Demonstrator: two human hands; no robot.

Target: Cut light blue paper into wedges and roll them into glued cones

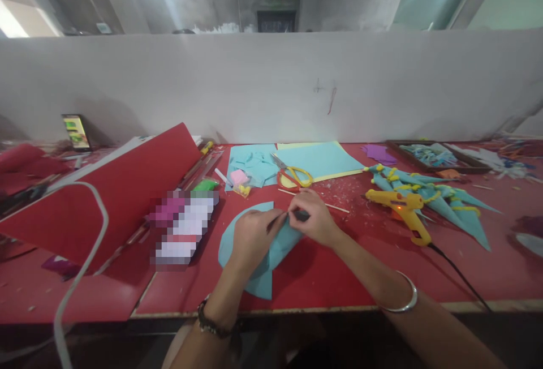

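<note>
A light blue paper piece with a rounded edge lies on the red tabletop in front of me, its right part curling up off the table. My left hand rests over the paper, fingers pinched at its upper edge. Close beside it, my right hand is closed, pinching the same edge with thumb and fingers. The fingertips nearly meet and hide the exact spot they grip. Just beyond the hands are scissors with yellow and red handles and a thin wooden stick.
At right, a yellow glue gun with a dark cord lies near blue paper cones. Blue sheets and a tray of scraps sit at the back. A red board and white cable occupy the left.
</note>
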